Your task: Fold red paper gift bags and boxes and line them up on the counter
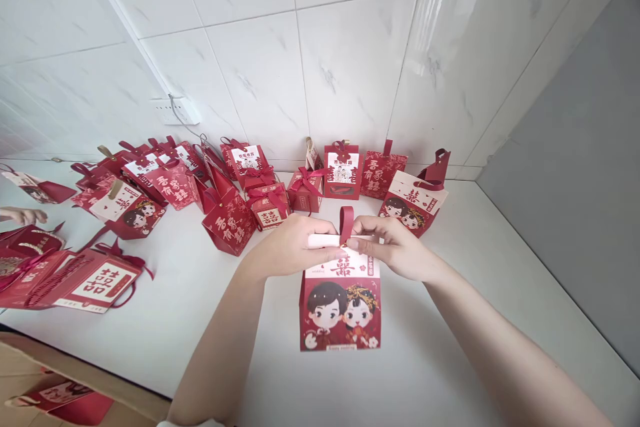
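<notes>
A red and white paper gift box [341, 307] with two cartoon figures stands upright in front of me on the white table. A red ribbon loop [346, 223] rises from its pinched top edge. My left hand [297, 245] grips the left part of that top edge, thumb in front and fingers behind. On the other side, my right hand [400, 245] pinches the top edge, its thumb tip beside the base of the loop. Just behind my right hand is a similar box [415, 203] with a dark red ribbon.
Several red gift boxes [227, 223] line the wall and spread to the left. Flat red bags [97, 280] lie at the left edge, near another person's hand [23, 215]. A cardboard box [75, 360] sits below the table's front left edge. A power socket [174, 111] is on the tiled wall.
</notes>
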{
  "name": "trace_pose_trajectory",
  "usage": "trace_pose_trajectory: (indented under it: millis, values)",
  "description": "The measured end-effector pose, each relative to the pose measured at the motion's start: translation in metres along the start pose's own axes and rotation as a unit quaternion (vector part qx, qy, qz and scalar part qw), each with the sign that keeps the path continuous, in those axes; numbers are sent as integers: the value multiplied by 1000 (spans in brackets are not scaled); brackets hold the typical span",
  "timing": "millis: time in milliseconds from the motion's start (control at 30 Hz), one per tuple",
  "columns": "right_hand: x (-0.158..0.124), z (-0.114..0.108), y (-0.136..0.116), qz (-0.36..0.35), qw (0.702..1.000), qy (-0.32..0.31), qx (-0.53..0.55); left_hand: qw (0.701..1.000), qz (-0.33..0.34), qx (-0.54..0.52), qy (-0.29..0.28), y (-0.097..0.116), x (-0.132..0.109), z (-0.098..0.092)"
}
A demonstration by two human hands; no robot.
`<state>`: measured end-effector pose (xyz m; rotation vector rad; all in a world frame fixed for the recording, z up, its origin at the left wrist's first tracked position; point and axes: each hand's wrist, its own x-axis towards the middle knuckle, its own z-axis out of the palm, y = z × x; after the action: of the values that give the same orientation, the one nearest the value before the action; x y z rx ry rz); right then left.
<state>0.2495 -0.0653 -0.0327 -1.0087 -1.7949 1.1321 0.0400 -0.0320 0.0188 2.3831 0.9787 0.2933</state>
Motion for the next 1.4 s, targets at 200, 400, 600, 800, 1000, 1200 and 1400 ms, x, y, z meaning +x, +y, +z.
trace_pose_trajectory:
  millis: [200, 400, 600, 800, 1000, 1200, 1400]
  values:
    - [-5, 1, -9, -10, 1000, 16, 0, 999, 43, 7, 9, -1, -1, 0]
    - [-5, 3, -7, -83, 982, 41, -165, 985, 125, 111, 34, -8, 3, 1]
    - [-4, 0, 2, -193, 934, 39, -299, 981, 125, 148, 18, -3, -1, 0]
    - [-3, -5, 5, -220, 934, 95, -266, 982, 124, 111, 90, -5, 1, 3]
    - [23, -8, 67, -86, 968, 213, -101, 991, 18, -107, 76, -61, 32, 27]
    - [33, 0, 141, -22, 981, 139, 132, 930, -5, -360, 74, -134, 55, 74]
    - [28, -4, 149, 25, 970, 125, 205, 890, -48, -443, 96, -155, 60, 94]
